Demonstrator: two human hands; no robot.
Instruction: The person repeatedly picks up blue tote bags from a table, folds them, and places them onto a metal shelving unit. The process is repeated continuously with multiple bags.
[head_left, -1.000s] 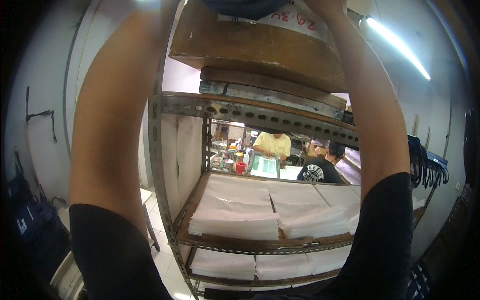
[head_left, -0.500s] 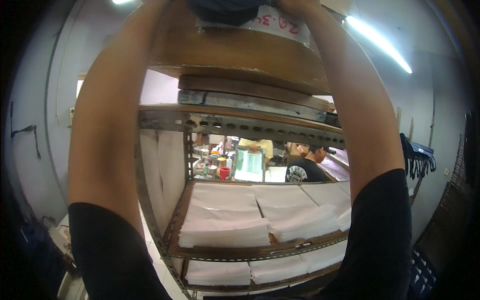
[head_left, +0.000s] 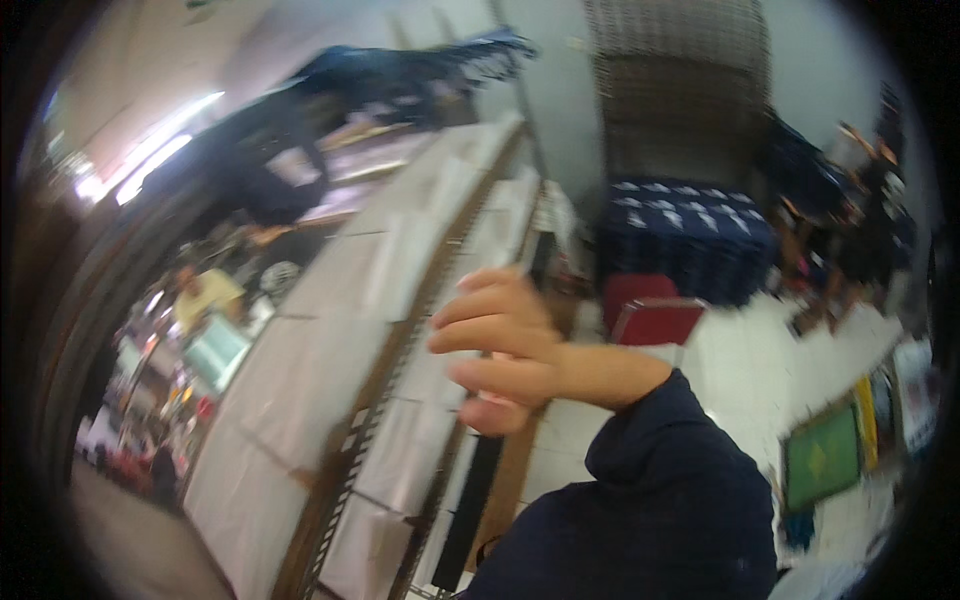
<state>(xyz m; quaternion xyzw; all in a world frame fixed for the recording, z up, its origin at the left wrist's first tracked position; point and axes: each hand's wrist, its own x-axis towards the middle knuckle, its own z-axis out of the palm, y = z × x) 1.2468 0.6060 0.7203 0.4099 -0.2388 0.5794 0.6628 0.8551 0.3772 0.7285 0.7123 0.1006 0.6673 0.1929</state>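
Right hand [head_left: 505, 360] seen with fingers [head_left: 478, 338] curled, grasping nothing visible, just beside the shelf upright [head_left: 490, 440], whose long axis is tilted; left hand unseen.

Hand [head_left: 505, 360] curled by metal rack [head_left: 400, 370] w/ white stacks [head_left: 320, 340], prob touching upright; blurry

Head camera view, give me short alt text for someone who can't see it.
A hand in a dark blue sleeve curls its fingers beside a metal shelf rack stacked with white sheets. The tilted, blurred picture shows a red chair behind.
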